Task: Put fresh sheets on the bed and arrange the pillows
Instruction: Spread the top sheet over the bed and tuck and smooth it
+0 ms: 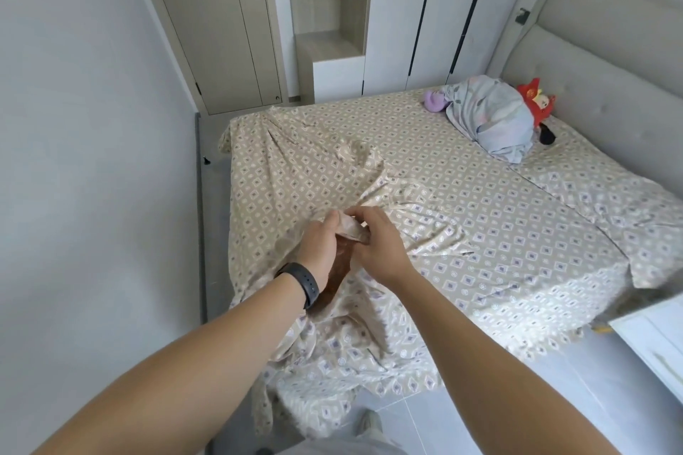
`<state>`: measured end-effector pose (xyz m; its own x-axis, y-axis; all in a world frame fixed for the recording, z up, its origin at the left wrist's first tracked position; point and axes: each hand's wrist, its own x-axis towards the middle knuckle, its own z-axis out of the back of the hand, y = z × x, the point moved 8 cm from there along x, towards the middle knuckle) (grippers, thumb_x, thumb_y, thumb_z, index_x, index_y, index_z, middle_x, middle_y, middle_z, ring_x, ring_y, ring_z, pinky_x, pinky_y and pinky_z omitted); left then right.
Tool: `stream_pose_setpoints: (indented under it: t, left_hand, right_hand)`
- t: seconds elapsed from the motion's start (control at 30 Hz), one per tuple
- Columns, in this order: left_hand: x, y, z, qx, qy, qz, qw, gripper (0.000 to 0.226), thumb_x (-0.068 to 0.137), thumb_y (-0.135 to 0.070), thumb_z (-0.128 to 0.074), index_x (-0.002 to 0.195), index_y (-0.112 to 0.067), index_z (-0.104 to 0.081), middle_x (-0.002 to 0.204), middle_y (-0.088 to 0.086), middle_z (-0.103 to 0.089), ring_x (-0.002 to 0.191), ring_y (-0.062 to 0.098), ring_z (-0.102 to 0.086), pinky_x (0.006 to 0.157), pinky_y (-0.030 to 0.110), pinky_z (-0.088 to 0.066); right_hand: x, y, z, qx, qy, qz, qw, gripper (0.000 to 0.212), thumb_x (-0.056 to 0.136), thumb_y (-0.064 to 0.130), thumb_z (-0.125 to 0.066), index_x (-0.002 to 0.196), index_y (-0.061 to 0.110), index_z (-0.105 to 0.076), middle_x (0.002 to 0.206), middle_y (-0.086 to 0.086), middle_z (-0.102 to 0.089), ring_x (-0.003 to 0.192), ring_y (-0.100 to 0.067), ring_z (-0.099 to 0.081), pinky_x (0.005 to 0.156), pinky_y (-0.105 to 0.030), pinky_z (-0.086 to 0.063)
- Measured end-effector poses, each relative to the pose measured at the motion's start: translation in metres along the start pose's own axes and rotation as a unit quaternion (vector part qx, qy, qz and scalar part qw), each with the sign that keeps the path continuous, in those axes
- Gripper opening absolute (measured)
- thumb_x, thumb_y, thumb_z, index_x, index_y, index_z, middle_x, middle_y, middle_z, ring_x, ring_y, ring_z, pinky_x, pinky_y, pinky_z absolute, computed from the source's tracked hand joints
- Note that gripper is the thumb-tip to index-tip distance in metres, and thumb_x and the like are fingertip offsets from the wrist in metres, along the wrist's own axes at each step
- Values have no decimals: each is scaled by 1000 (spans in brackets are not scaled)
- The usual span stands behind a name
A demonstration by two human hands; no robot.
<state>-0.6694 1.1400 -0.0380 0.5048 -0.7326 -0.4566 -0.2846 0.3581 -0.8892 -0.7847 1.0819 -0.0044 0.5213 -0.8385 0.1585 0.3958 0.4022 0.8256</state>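
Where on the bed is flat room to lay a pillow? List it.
Flat sheet lies between the hands' bunched folds and the bundled pillow. Crowded: headboard corner with the toys, and the foot corner where both hands grip fabric.

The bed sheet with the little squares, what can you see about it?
The sheet is thin beige cloth printed with small diamonds and dots. It covers the bed, smooth near the pillow bundle and wrinkled at the near corner, where it spills to the floor. The left hand and right hand both pinch a gathered bunch there.
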Motion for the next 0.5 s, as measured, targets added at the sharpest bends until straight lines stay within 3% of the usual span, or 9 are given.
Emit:
stream_pose_setpoints:
  t: [0.1, 0.17, 0.27, 0.37, 0.43, 0.5]
  left_hand:
    - [-6, -21, 2, -11, -7, -63, 998, 41, 98, -44, -53, 84, -10, -69, 83, 15, -71, 78, 30, -69, 75, 41, -58]
    - [-8, -27, 0, -30, -1, -95, 995, 39, 99, -44, -54, 91, -8, -67, 90, 18, -71, 80, 28, -71, 73, 40, -60]
    - [-11, -34, 7, -48, -17, -120, 991, 36, 103, -35, -51, 98, -2, -63, 88, 17, -68, 68, 21, -66, 55, 30, -56]
    - [-11, -45, 29, -70, -67, -129, 987, 48, 103, -37, -50, 105, 11, -58, 84, 18, -64, 59, 20, -62, 50, 29, -51]
    - [-11, -54, 50, -31, -128, -153, 979, 44, 103, -43, -48, 96, -1, -59, 83, 15, -65, 61, 20, -63, 56, 29, -50]
    - [-16, -62, 67, -7, -178, -185, 966, 41, 105, -42, -45, 78, -12, -55, 77, 14, -63, 63, 24, -62, 61, 30, -50]
  right_hand:
    - [-11, -42, -4, -39, -27, -109, 993, 38, 87, 16, -69, 123, 26, -60, 106, 12, -65, 85, -9, -60, 73, -33, -52]
    - [-17, -78, 0, -106, -25, -200, 974, 41, 90, 17, -64, 129, 28, -58, 104, 7, -70, 80, -15, -61, 64, -30, -48]
    - [-29, -125, 11, -153, -13, -296, 943, 46, 90, 13, -54, 131, 32, -56, 92, 4, -67, 78, -20, -62, 56, -28, -45]
    - [-48, -169, 38, -125, -47, -395, 909, 37, 88, 11, -46, 120, 20, -62, 102, -6, -70, 87, -28, -65, 73, -37, -57]
    - [-51, -182, 64, -106, -113, -424, 892, 38, 88, 11, -46, 121, 18, -63, 105, -10, -71, 92, -32, -66, 82, -41, -58]
    - [-38, -167, 95, -82, -212, -400, 888, 44, 88, 5, -46, 128, 18, -61, 106, -13, -71, 96, -34, -67, 79, -39, -55]
